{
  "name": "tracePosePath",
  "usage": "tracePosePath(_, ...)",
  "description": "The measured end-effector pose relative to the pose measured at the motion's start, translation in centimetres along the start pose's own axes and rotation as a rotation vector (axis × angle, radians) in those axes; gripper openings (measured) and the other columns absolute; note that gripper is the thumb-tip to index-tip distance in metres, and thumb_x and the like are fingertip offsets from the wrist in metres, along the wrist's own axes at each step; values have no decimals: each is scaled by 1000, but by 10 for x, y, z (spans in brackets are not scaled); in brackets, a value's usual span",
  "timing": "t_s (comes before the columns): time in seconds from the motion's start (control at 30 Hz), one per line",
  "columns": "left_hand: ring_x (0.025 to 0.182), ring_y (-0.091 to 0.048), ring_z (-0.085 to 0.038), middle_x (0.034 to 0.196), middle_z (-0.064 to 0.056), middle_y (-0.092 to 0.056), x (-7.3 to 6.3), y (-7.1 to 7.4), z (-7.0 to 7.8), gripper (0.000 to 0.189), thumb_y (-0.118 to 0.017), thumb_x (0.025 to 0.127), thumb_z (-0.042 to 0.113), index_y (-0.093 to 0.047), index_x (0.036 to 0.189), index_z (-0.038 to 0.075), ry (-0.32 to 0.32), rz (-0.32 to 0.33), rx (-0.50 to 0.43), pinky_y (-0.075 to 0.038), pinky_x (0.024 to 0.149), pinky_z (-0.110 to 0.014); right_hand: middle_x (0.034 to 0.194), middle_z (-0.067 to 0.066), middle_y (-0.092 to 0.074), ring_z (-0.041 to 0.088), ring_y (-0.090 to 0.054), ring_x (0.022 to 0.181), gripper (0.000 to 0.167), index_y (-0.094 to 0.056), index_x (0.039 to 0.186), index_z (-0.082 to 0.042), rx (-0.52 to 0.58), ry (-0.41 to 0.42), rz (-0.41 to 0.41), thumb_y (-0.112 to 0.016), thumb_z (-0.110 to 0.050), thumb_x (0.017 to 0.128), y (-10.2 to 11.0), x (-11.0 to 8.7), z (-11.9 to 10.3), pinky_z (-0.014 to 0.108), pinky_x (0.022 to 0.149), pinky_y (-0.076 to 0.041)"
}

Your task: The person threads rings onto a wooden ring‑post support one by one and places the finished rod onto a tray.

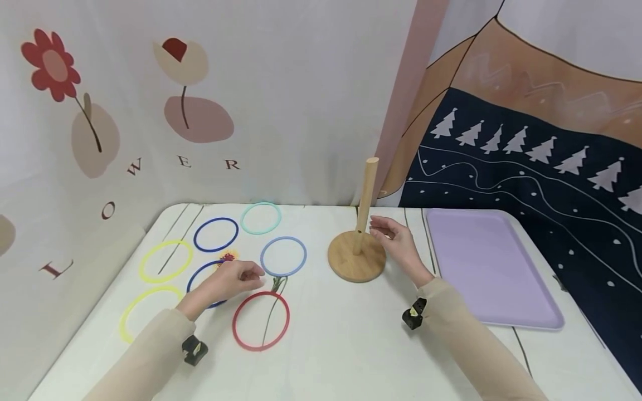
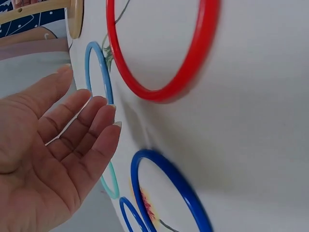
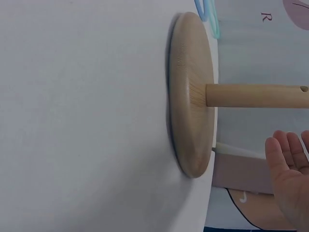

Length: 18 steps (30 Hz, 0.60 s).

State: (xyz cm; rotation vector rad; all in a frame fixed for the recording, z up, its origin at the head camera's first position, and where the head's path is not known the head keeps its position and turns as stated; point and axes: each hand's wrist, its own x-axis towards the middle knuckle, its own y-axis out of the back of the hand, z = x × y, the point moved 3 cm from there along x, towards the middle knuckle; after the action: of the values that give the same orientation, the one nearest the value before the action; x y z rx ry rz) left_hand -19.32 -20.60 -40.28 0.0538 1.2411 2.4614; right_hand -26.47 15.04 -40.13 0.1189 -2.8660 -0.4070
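Observation:
My left hand [image 1: 228,281] hovers over the rings with relaxed fingers and holds nothing. Under it lies a dark blue ring [image 2: 171,171], partly hidden by the hand in the head view. A red ring [image 1: 261,348] is nearer the front, and a light blue ring [image 1: 304,256] lies just beyond the fingertips. To the right stands a wooden stand with a round base [image 1: 346,264] and an upright post [image 1: 368,189]; no ring is on it. Beside the post is my right hand [image 1: 401,245], fingers loosely bent and empty; a gap shows between them in the right wrist view.
Another dark blue ring [image 1: 237,231] and a turquoise ring [image 1: 261,232] lie at the back left. Two yellow rings, one farther back [image 1: 191,256] and one nearer [image 1: 123,323], lie at the left. A purple tray [image 1: 491,267] sits at the right. Printed curtains hang behind the table.

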Motion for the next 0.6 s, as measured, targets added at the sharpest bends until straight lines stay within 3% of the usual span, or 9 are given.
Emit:
tracePosePath(0.23,82,-58,-12,91,1,-66,-8,-5,-5,22,-72,83,14,-66,103,6,64,-28,-10,-55,75,-27,121,23,-59,32,-58,111,36,-55,125,5,-36,-11,22,-59,-8,92,3,-5,7,12,88,-47)
tracePosePath(0.37,79,-56,-12,89,1,-66,-11,-8,-7,24,-75,79,12,-66,100,6,94,-31,-6,-55,74,-26,122,23,-59,32,-57,112,36,-54,125,5,-71,-34,14,-59,-6,92,7,-7,13,25,94,-49)
tracePosePath(0.47,77,-55,-12,86,1,-64,-12,-11,-9,21,-75,79,11,-66,98,8,122,-36,-11,-54,71,-25,128,24,-54,34,-53,118,40,-50,129,7,-88,-82,-43,-59,-3,91,9,-10,18,38,99,-47)
tracePosePath(0.6,75,-53,-13,82,1,-62,-14,-15,-10,18,-74,79,8,-66,95,9,160,-52,-30,-52,69,-25,140,27,-41,38,-41,130,54,-37,138,8,-103,-181,-191,-59,-1,90,12,-15,27,44,106,-39)
